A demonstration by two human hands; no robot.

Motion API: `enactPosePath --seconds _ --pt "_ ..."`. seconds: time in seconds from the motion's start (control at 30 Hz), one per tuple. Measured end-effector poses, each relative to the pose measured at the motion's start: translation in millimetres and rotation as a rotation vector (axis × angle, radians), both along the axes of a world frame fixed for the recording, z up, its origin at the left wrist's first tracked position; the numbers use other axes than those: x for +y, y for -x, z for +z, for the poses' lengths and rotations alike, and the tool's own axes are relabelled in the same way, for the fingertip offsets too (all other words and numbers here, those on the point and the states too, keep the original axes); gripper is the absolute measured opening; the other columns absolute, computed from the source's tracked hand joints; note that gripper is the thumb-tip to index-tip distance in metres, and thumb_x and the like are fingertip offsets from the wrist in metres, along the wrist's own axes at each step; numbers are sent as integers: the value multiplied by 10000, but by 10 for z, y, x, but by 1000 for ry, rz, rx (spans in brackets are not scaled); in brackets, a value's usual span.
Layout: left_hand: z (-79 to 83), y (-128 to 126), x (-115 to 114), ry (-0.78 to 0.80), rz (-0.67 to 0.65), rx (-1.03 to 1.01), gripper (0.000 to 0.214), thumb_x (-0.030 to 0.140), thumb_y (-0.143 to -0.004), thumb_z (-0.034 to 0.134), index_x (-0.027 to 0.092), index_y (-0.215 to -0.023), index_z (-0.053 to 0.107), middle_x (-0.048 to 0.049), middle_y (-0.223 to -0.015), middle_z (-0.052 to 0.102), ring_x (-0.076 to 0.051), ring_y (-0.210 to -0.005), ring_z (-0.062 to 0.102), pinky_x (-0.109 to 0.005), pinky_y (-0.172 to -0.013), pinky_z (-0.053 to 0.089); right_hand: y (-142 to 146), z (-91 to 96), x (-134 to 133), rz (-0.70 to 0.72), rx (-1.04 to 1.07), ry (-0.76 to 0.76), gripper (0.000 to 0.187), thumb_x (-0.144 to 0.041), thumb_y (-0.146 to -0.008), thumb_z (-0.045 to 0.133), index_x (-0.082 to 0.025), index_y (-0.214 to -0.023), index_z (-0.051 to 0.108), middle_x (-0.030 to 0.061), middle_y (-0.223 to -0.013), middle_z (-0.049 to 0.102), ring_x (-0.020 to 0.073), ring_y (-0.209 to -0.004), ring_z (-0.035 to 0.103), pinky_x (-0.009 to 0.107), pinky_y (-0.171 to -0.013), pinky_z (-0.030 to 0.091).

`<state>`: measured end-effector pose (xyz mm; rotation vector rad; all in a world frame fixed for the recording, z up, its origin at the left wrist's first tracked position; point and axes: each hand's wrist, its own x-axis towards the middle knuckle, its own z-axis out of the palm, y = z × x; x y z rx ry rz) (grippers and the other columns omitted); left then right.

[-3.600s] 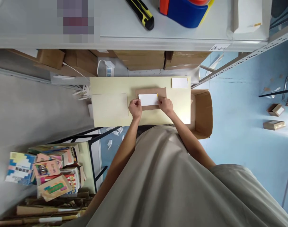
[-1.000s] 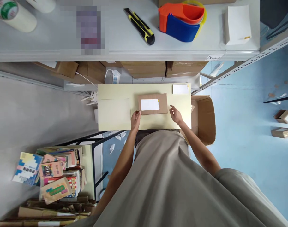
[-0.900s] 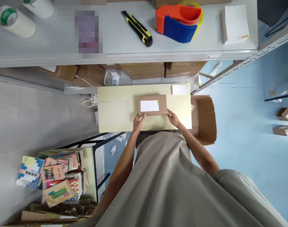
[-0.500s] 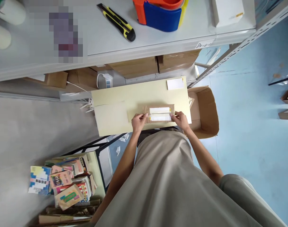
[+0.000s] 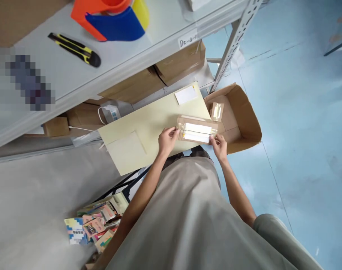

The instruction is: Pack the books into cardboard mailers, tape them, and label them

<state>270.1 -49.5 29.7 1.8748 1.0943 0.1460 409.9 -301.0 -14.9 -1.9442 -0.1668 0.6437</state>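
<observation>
I hold a flat brown cardboard parcel (image 5: 197, 130) with a white label, lifted off the pale yellow table (image 5: 148, 127) and tilted on edge. My left hand (image 5: 167, 139) is closed on its left end. My right hand (image 5: 219, 145) is closed on its right end, over the table's right edge. Just right of the parcel stands an open cardboard box (image 5: 240, 116) on the floor, with another small labelled parcel (image 5: 217, 111) lying inside it.
A white card (image 5: 186, 94) lies at the table's far right corner. The grey shelf (image 5: 126, 56) above carries a yellow-black utility knife (image 5: 74, 49) and an orange-blue tape dispenser (image 5: 111, 18). Cardboard boxes (image 5: 159, 75) sit under it. Books (image 5: 89, 228) are stacked at lower left. Blue floor at right.
Both hands pressed the label on the parcel, let go, then gripped its ends. They have lifted and tipped it and carried it right toward the open box. The view swung right.
</observation>
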Motion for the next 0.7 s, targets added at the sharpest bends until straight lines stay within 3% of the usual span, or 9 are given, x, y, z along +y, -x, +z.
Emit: enactPosePath --seconds 0.13,0.23,0.33,0.43,0.5,0.57,0.63,0.7 --pt "77 -1049 -339 -81 -375 24 293 230 -1032 706 206 -1299 824 -121 -1277 803 -266 -1126 799 -386 -1076 625 -233 28 -547 -309 -102 124 654 -721 -979 664 -155 -1264 827 142 -1203 751 282 -1062 766 423 -976 639" --pt "54 -1712 -611 -111 -551 21 385 180 -1042 658 169 -1408 780 -166 -1387 774 -312 -1275 757 -433 -1169 587 -430 14 -837 -437 -152 212 681 -713 -990 634 -145 -1322 808 157 -1221 769 306 -1109 761 449 -1000 633" --pt "-85 -2277 -778 -45 -686 -61 505 118 -1044 575 146 -1530 706 -178 -1561 704 -316 -1465 667 -446 -1287 508 -688 -80 -930 -534 -189 192 726 -691 -1016 582 -127 -1437 760 186 -1324 779 344 -1266 739 498 -1094 614" --pt "-301 -2692 -803 62 -781 -161 597 67 -1026 528 159 -1604 644 -136 -1733 574 -287 -1652 496 -450 -1405 364 -936 -235 -850 -612 -240 127 752 -652 -1030 553 -82 -1490 724 233 -1501 720 355 -1453 665 525 -1223 548" --pt "-424 -2774 -740 98 -771 -202 611 64 -1027 521 185 -1616 632 -108 -1784 515 -280 -1711 406 -478 -1441 292 -1015 -323 -753 -583 -241 125 710 -634 -1030 562 -71 -1408 773 255 -1560 686 352 -1491 648 521 -1256 525" --pt "-490 -2630 -623 115 -709 -249 595 79 -1037 524 207 -1608 636 -96 -1790 508 -278 -1726 377 -513 -1452 261 -996 -367 -654 -502 -228 136 651 -627 -1036 554 -103 -1320 819 244 -1565 692 344 -1474 669 523 -1250 533" --pt "-488 -2261 -473 134 -617 -298 557 104 -1044 540 213 -1578 656 -97 -1763 541 -276 -1707 414 -537 -1450 265 -901 -367 -560 -431 -203 130 635 -631 -1038 537 -131 -1300 827 227 -1507 738 341 -1421 708 540 -1224 555" --pt "-435 -1729 -319 150 -512 -285 520 124 -1023 583 212 -1523 697 -114 -1714 594 -278 -1655 493 -532 -1442 294 -776 -338 -461 -387 -154 120 645 -638 -1024 543 -128 -1304 822 227 -1411 789 349 -1359 742 556 -1192 575"
